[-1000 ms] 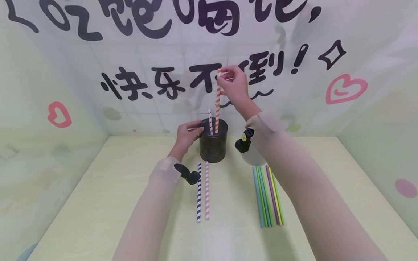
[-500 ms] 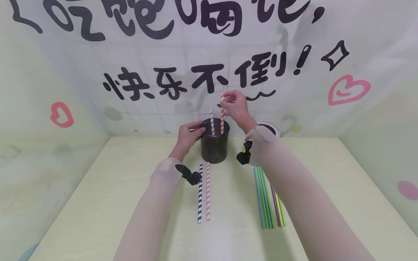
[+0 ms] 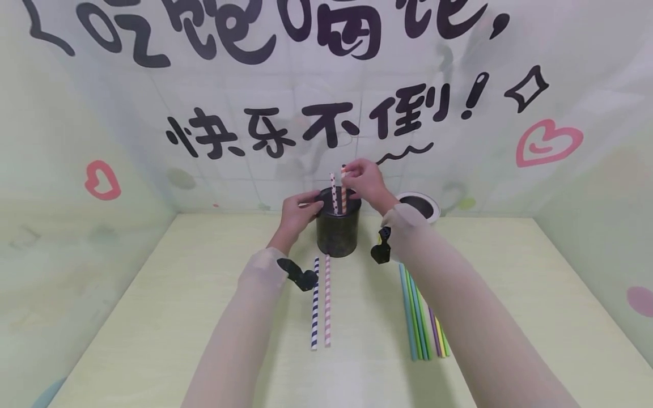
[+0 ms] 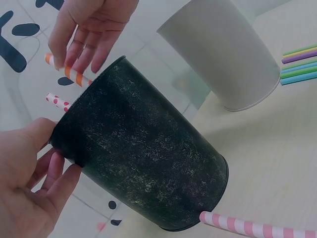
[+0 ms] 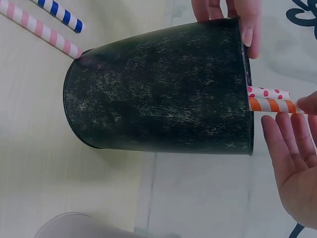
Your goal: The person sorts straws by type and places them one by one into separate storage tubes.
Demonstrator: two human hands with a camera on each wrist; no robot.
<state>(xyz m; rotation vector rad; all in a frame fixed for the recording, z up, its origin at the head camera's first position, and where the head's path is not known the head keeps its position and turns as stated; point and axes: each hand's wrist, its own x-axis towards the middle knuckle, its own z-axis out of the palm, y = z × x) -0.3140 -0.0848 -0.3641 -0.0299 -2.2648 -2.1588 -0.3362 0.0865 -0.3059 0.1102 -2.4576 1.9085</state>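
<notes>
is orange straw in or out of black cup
Partly in: the orange straw goes down inside the black cup, upper end sticking out, pinched by the right hand.

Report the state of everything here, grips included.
Black tapered container: upright, two straws inside.
Orange-striped white straw: partly inside black container.
Red-dotted white straw: standing inside.
Blue-striped white straw: lying flat.
Pink-striped white straw: lying flat.
Plain-coloured thin straws: lying flat.
White cylindrical container: upright.
Left grip: holding black container's rim.
Right grip: pinching orange straw.
</notes>
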